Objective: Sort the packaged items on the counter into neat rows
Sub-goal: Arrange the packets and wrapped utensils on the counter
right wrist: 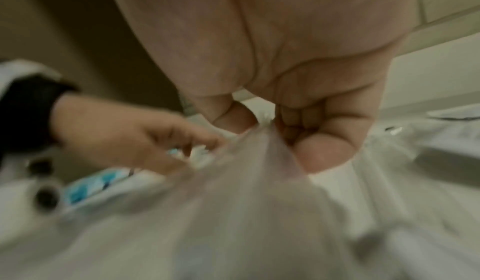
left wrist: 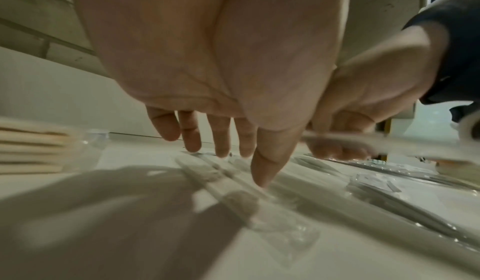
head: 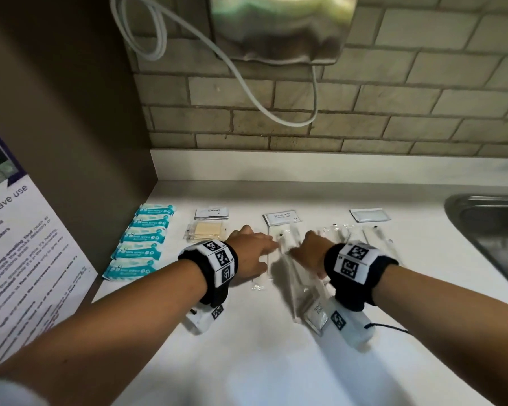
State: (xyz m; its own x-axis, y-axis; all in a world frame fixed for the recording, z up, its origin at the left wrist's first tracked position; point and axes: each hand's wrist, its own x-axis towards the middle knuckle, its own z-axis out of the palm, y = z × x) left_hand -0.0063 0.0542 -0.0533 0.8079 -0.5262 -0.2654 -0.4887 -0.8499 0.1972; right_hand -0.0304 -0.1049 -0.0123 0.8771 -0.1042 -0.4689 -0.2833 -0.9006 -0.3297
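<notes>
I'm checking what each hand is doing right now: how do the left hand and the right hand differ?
The left hand has straight, spread fingers, its tips touching a clear-wrapped stick packet lying on the counter; the right hand is curled, pinching a clear plastic wrapper lifted off the counter. Both wear black wristbands with printed markers.

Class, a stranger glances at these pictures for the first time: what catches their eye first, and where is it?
Two forearms meet mid-counter: the right hand pinches a clear wrapped packet, while the left hand spreads straight fingers on wrapped packets beside it. A tidy column of blue-and-white wipe packs runs along the counter's left edge.
</notes>
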